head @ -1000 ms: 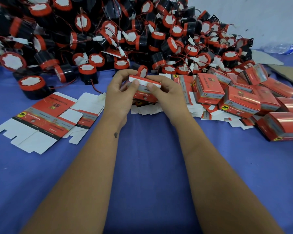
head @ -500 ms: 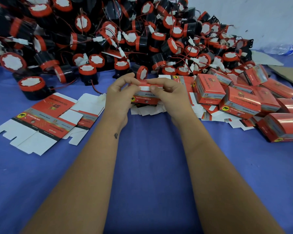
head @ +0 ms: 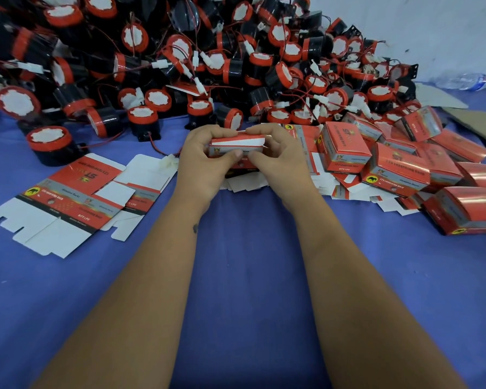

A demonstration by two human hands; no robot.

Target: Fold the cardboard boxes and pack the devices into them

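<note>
Both sets of fingers (head: 237, 155) curled round one half-formed red box (head: 230, 148), thumbs meeting on its near face, other fingertips hooked over the top edge beyond. Left hand (head: 199, 161) gripping one end, right hand (head: 275, 155) the other; a white flap showing along the top between them. Box held just above the desk (head: 250, 262), directly in front of the fingers.

Best done, by the look of it, with thumbs bracing the near wall while the far fingertips press the flap down and in, corners kept square, pressure even at both ends so the card creases on its scored line and does not buckle.

Just left of the fingers, flat unfolded blanks (head: 68, 203). Just right, a cluster of finished boxes (head: 345, 147). Beyond the fingertips, a big heap of black-and-red devices (head: 208, 57) with loose wires, near enough to reach for the next one.
</note>
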